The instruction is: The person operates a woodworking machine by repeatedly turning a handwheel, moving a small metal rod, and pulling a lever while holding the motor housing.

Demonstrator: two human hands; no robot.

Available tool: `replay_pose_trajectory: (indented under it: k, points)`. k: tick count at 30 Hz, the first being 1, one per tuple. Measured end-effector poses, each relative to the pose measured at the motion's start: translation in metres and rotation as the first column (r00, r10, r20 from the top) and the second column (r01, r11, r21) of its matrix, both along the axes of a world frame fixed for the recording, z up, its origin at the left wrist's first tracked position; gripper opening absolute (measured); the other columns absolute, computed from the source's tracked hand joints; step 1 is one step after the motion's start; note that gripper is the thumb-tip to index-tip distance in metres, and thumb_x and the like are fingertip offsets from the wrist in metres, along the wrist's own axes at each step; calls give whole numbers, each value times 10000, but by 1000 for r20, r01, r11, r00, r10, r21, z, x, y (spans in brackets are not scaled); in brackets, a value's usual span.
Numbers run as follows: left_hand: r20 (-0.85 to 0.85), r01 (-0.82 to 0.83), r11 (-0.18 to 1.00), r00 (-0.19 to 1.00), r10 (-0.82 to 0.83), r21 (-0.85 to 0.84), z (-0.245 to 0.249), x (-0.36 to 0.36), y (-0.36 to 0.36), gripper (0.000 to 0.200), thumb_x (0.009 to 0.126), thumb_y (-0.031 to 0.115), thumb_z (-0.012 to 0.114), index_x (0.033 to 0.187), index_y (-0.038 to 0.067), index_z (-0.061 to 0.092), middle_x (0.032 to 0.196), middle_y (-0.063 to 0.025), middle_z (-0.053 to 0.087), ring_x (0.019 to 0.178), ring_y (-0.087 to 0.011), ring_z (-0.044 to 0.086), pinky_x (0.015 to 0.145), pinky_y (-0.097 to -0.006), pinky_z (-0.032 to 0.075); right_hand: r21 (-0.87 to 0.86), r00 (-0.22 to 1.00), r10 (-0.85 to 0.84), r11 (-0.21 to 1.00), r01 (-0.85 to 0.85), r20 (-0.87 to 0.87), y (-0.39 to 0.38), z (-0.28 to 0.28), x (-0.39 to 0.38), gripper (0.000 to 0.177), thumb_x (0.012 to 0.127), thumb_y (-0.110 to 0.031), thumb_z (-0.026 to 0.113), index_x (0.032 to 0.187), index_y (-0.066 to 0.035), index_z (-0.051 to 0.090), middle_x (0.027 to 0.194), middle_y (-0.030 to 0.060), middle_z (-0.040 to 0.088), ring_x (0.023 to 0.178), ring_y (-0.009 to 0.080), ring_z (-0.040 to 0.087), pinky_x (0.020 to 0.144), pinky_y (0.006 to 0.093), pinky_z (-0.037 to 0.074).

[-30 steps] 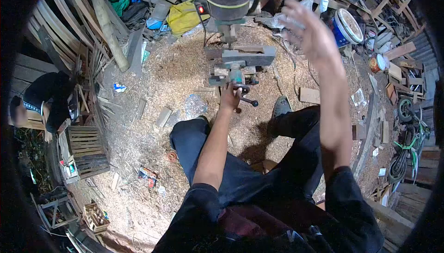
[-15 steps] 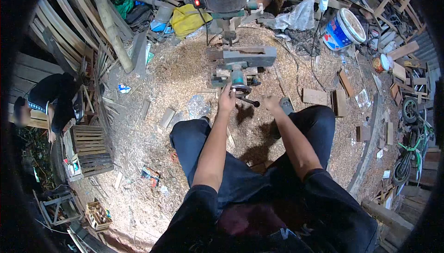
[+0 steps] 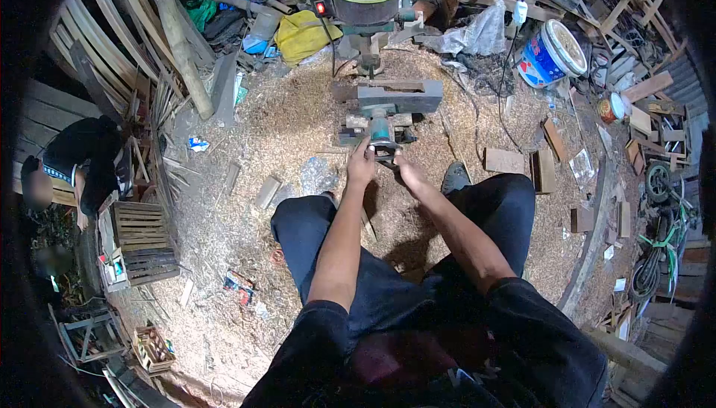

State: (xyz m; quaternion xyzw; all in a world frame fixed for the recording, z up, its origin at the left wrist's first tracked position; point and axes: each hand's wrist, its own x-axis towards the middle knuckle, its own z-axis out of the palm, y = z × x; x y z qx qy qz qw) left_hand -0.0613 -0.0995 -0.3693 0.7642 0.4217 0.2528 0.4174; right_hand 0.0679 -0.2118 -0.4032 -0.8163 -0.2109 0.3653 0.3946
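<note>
Left hand (image 3: 362,163) pinches the handwheel (image 3: 385,147); right hand (image 3: 408,174) is curled just beside it.
Handwheel sits low on the front of the vise (image 3: 382,123), under the grey table (image 3: 399,96), straight ahead between the knees, its axis pointing back at the person. Left fingers close on its left rim. Right hand is against the lower right edge, fist narrow; its contents cannot be told. Both hands are equally near. Sawdust (image 3: 287,121) covers the ground.
</note>
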Motion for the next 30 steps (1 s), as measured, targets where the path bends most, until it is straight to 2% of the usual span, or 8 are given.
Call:
replay_pose_trajectory:
  k: [3, 10, 13, 15, 20, 22, 25, 30]
  points:
    - [-46, 13, 998, 999, -16, -60, 6, 1, 4, 358, 986, 245, 527, 1315, 111, 573, 1263, -197, 619, 1179, -347, 589, 1008, -379, 453, -6, 986, 43, 999, -44, -163, 1, -44, 15, 696, 941, -587, 479, 1091, 71, 653, 974, 207, 688, 820, 279, 665, 746, 378, 510]
    - [-134, 83, 991, 986, -96, -103, 31, -7, 9, 363, 976, 306, 528, 1260, 89, 589, 1190, -230, 634, 1121, -393, 597, 968, -424, 465, 30, 930, -187, 982, 187, 316, 6, 21, 54, 608, 965, -523, 506, 1096, 56, 634, 871, 138, 674, 713, 220, 626, 704, 377, 520]
    - [-149, 189, 976, 967, -205, -112, 68, -3, 33, 353, 972, 277, 547, 1209, 32, 636, 1158, -221, 662, 1092, -345, 640, 912, -385, 502, 452, 974, -224, 872, 186, 31, 40, 113, 82, 410, 982, -341, 569, 1105, 50, 582, 834, 126, 655, 769, 220, 664, 716, 364, 530]
    - [109, -23, 962, 994, -7, 273, 112, 11, 59, 294, 943, 223, 573, 1121, 7, 661, 1116, -213, 670, 1054, -339, 644, 915, -397, 489, 549, 962, -206, 791, 270, -177, 65, 189, 106, 301, 986, -258, 589, 1080, 28, 591, 812, 59, 610, 681, 124, 594, 653, 273, 506]
    - [641, -358, 782, 764, -69, 511, 348, 69, 106, 338, 928, 206, 596, 1183, -15, 576, 1265, -211, 575, 1213, -349, 523, 1059, -432, 374, 757, 960, -154, 591, 280, -235, 163, 318, 184, 393, 998, -324, 553, 1119, 49, 583, 899, 79, 618, 783, 139, 591, 721, 267, 498]
    - [600, -408, 592, 782, -167, 695, 401, 104, 121, 329, 926, 185, 594, 1184, -18, 578, 1270, -208, 566, 1231, -348, 497, 1072, -428, 351, 805, 970, -138, 542, 242, -198, 211, 347, 217, 446, 993, -350, 551, 1146, 68, 575, 981, 118, 645, 880, 164, 625, 759, 274, 504]
    - [480, -377, 431, 863, -157, 820, 414, 131, 139, 304, 937, 241, 566, 1110, -6, 603, 1192, -205, 593, 1203, -373, 501, 1084, -449, 335, 700, 955, -235, 713, 43, 181, 269, 349, 260, 629, 951, -510, 553, 1098, 99, 614, 1068, 237, 667, 963, 291, 643, 839, 379, 490]
    - [495, -386, 421, 848, -190, 821, 408, 135, 145, 277, 950, 239, 522, 1059, -1, 608, 1087, -181, 593, 1138, -363, 511, 1078, -495, 324, 581, 983, 101, 814, 6, -151, 357, 307, 301, 985, 879, -761, 413, 1162, 167, 582, 1116, 219, 633, 983, 329, 607, 891, 444, 455]
